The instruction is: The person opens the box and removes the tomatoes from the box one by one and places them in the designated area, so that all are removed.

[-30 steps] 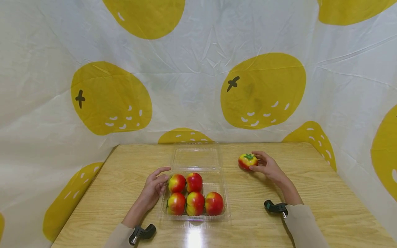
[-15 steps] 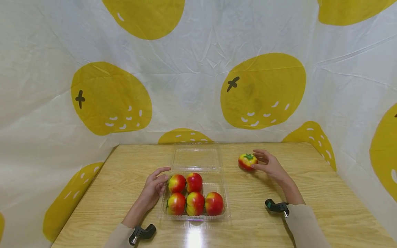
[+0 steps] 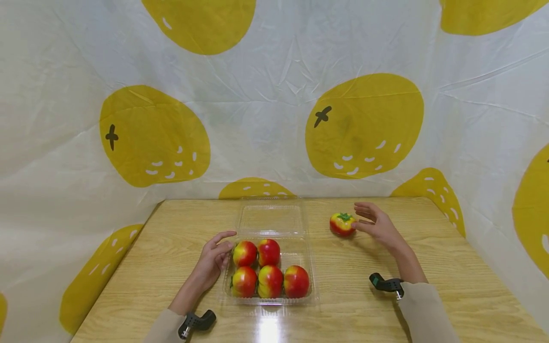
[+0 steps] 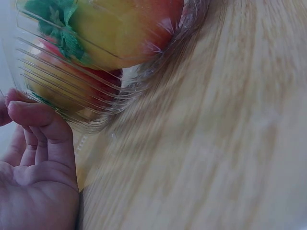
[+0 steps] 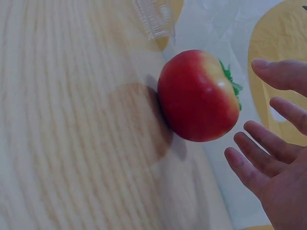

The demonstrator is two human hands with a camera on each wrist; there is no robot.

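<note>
head view: a yellow-printed sheet [image 3: 257,138] hangs behind a wooden table [image 3: 171,224], which bears a clear container [image 3: 271,301], its lid [image 3: 271,219] laid back. the left hand [image 3: 210,261] is at the container's left edge — pinching, i cannot tell. the right hand [image 3: 381,227] — fingers spread — is just beside one red-and-yellow fruit [image 3: 341,226]; five more fruits [image 3: 270,282] sit inside.

No text, label, brand or number can be read on the clear hinged container [image 3: 296,259], its five red-and-yellow fruits [image 3: 270,281], the lone fruit [image 3: 341,227] toward the surface's [image 3: 347,309] far edge, or the printed backdrop [image 3: 257,138].
</note>
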